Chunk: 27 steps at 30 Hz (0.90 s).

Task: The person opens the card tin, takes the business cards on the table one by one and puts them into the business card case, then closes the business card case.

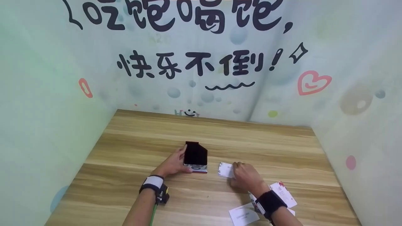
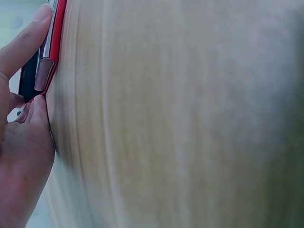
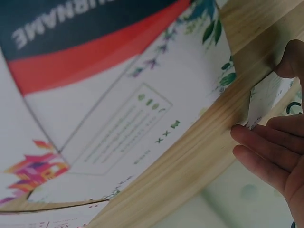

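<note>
On the table, a card case [image 1: 196, 154] stands with its lid up and its black lining showing; a patterned silvery strip runs along its near side. My left hand [image 1: 172, 164] holds it from the left. In the left wrist view, the thumb lies along one side of the case [image 2: 56, 35] and the fingers touch its red cover at the other. To the right of the case, my right hand [image 1: 246, 176] pinches a white business card [image 1: 225, 169] by its right end. The right wrist view shows this card [image 3: 267, 97] close over the wood, between thumb and fingertips.
Several printed cards lie near my right wrist, among them a plain white card [image 1: 244, 216] and one with red flowers [image 1: 284, 195]. The wooden table [image 1: 141, 138] meets printed fabric walls [image 1: 176, 84] at its back and sides.
</note>
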Motion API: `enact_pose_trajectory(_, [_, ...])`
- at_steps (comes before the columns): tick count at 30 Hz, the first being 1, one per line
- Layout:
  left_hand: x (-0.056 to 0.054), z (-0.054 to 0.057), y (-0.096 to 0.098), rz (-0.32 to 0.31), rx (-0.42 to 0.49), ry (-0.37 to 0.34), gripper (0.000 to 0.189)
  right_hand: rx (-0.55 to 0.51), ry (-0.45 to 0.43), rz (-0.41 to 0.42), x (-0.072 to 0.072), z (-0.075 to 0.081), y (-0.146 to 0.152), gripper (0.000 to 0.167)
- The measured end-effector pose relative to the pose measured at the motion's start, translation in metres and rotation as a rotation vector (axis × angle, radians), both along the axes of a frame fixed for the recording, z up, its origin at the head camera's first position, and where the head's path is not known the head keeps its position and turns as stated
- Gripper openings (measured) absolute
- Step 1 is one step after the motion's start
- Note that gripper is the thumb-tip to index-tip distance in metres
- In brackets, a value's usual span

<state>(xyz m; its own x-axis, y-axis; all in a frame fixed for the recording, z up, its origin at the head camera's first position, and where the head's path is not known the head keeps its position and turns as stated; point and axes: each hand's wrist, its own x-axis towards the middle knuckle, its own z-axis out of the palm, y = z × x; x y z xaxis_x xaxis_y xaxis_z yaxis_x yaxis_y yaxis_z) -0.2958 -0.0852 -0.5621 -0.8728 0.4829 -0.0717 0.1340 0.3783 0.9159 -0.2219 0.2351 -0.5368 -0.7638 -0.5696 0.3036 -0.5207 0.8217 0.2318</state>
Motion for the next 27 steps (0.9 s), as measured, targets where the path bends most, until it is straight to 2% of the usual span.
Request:
enact_pose_trajectory(10, [0.001, 0.000, -0.001, 0.005, 0.011, -0.025, 0.116, -0.071, -0.011, 0.033, -0.011, -0.001, -0.011, 0.038])
enact_pose_trajectory(16, [0.001, 0.002, -0.001, -0.011, 0.010, 0.014, 0.115, -0.067, 0.035, 0.058, -0.020, 0.007, -0.023, 0.039])
enact_pose_trajectory(22, [-0.003, 0.001, -0.002, -0.046, 0.094, -0.020, 0.115, -0.050, 0.057, 0.070, -0.033, 0.018, -0.049, 0.034])
enact_pose_trajectory(27, [-0.004, -0.002, -0.002, -0.062, 0.137, -0.042, 0.116, -0.002, -0.013, 0.050, -0.041, 0.020, -0.067, 0.039])
